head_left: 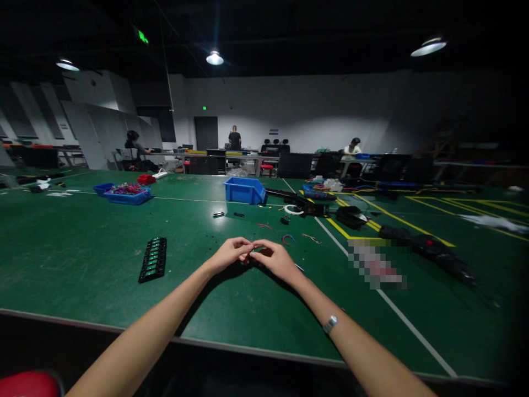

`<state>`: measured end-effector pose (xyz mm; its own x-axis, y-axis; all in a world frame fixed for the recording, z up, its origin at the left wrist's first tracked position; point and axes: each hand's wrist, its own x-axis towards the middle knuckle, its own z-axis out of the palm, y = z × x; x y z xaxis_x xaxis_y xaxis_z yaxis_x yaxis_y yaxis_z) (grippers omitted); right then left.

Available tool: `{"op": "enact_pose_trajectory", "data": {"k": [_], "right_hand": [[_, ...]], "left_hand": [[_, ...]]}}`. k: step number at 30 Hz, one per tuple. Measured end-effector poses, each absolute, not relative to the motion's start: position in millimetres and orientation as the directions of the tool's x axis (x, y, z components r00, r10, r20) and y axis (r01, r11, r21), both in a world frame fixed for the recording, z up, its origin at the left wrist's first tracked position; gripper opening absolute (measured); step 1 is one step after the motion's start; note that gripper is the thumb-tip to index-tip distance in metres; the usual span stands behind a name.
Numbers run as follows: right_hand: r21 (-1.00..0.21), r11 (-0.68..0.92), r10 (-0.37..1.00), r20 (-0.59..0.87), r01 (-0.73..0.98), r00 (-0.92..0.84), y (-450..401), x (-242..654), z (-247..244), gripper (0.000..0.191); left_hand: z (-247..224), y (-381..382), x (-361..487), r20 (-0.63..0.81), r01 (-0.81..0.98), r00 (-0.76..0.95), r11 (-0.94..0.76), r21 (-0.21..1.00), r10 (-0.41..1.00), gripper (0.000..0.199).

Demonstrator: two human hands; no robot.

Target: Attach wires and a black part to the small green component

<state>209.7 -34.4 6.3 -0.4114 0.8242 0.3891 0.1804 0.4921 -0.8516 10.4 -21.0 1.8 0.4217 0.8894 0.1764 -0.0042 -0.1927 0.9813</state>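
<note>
Over the middle of the green table [103, 231], my left hand [231, 253] and my right hand [275, 259] meet at the fingertips. Both are closed in a pinch around something small and dark, mostly hidden by the fingers. A metal band circles my right wrist. Left of my hands lies a black tray [152, 260] with a row of green pieces. Just beyond my hands are a red and blue wire loop [288, 239] and a few thin loose wires [312, 239].
A blue bin [244, 190] stands behind my hands. Farther left, a blue tray [128, 194] holds red and purple parts beside a red object [146, 179]. Black tool-like items [430, 251] lie at the right. Several people are at work in the background.
</note>
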Motion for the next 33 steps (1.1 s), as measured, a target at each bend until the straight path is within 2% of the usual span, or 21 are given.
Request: {"op": "enact_pose_trajectory", "data": {"k": [14, 23, 33], "right_hand": [[-0.878, 0.461, 0.819, 0.368, 0.125, -0.440, -35.8, 208.1, 7.5, 0.037], [-0.845, 0.507, 0.808, 0.398, 0.169, -0.435, -35.8, 209.9, 6.9, 0.033], [-0.802, 0.563, 0.787, 0.447, 0.200, -0.425, -34.7, 209.4, 6.6, 0.030]], "left_hand": [[4.3, -23.2, 9.8, 0.180, -0.028, 0.461, -0.188, 0.982, 0.869, 0.052], [4.2, -22.5, 9.1, 0.158, -0.061, 0.476, -0.147, 0.987, 0.865, 0.051], [8.6, -25.2, 9.4, 0.152, -0.017, 0.492, -0.165, 0.986, 0.857, 0.056]]}}
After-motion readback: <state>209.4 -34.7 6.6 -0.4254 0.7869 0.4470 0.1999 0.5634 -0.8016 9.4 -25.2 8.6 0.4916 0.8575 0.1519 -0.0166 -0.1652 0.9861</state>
